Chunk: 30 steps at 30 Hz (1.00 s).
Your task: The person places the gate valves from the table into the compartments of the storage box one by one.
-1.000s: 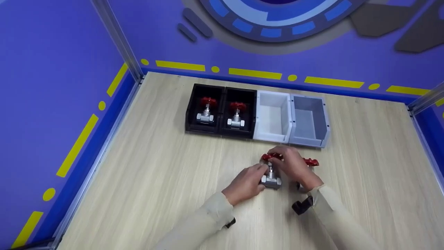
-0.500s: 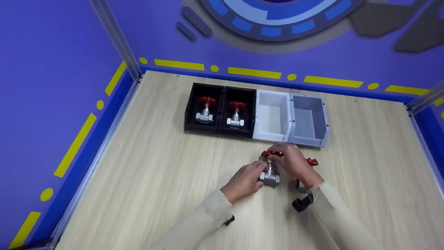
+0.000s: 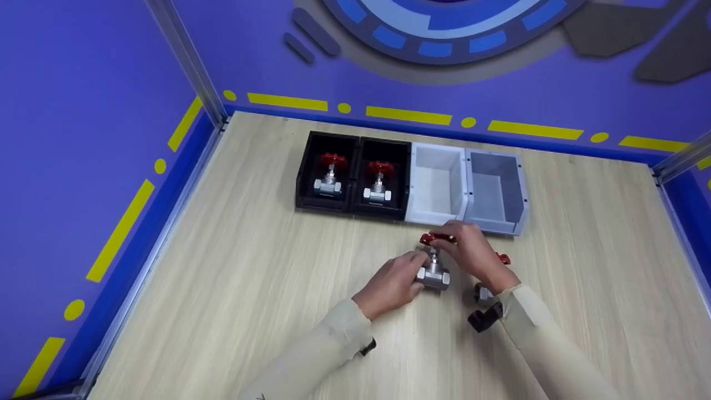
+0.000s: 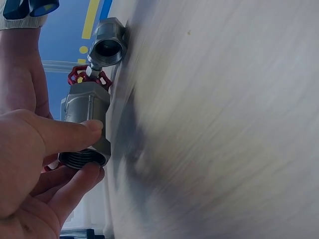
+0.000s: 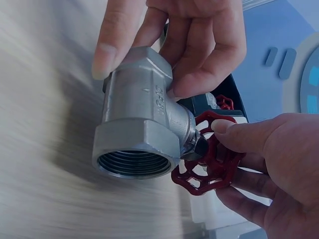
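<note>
A metal globe valve (image 3: 433,276) with a red handwheel (image 5: 228,172) is between both hands, in front of the bins. My left hand (image 3: 390,284) grips its silver body, thumb on one side and fingers on the other, as the left wrist view shows. The right hand (image 3: 472,253) pinches the handwheel's rim between thumb and fingers. In the right wrist view the threaded opening of the valve body (image 5: 137,107) faces the camera. A second valve (image 3: 482,294) with a red wheel stands on the table, partly hidden behind the right hand and wrist.
Beyond the hands a row of bins stands on the wooden table (image 3: 261,266): two black bins (image 3: 325,204), a white bin (image 3: 433,218) and a grey bin (image 3: 491,226). Each black bin holds a valve (image 3: 377,194) with a red wheel. Blue walls enclose the table behind and at the sides.
Both hands have moved slightly toward the bins with the gripped valve. More of the second valve's body now shows beside the right wrist. The bins' contents are unchanged.
</note>
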Each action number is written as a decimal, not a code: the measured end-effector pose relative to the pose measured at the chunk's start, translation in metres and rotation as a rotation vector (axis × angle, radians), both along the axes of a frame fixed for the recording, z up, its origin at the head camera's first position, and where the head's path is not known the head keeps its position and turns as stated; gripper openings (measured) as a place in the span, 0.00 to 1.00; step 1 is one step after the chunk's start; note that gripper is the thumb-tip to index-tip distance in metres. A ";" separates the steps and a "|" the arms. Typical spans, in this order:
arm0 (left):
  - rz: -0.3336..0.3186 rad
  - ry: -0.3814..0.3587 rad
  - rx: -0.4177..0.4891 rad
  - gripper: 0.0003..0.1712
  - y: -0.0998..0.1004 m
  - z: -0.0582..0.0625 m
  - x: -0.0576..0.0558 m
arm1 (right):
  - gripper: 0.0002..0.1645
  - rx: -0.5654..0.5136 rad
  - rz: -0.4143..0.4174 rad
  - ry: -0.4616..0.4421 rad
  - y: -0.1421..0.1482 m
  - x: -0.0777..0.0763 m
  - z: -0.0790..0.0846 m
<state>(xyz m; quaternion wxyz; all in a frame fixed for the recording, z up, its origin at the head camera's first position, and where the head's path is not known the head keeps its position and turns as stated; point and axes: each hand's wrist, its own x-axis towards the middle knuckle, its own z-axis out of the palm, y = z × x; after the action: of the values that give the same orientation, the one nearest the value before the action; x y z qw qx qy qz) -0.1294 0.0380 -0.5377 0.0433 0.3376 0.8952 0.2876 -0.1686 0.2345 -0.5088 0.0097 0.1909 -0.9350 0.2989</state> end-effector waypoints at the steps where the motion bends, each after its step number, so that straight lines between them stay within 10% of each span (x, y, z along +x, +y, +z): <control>1: 0.001 0.001 0.001 0.20 0.000 0.000 0.000 | 0.10 0.002 -0.003 -0.007 0.000 -0.001 0.001; 30: 0.009 0.050 0.023 0.20 0.004 0.017 -0.011 | 0.08 -0.009 0.016 0.017 0.002 -0.016 0.020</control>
<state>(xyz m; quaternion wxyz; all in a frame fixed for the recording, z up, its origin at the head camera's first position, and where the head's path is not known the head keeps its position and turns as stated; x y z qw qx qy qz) -0.1403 0.0422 -0.5203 0.0159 0.3414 0.8941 0.2896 -0.1848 0.2366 -0.4883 0.0161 0.2010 -0.9320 0.3013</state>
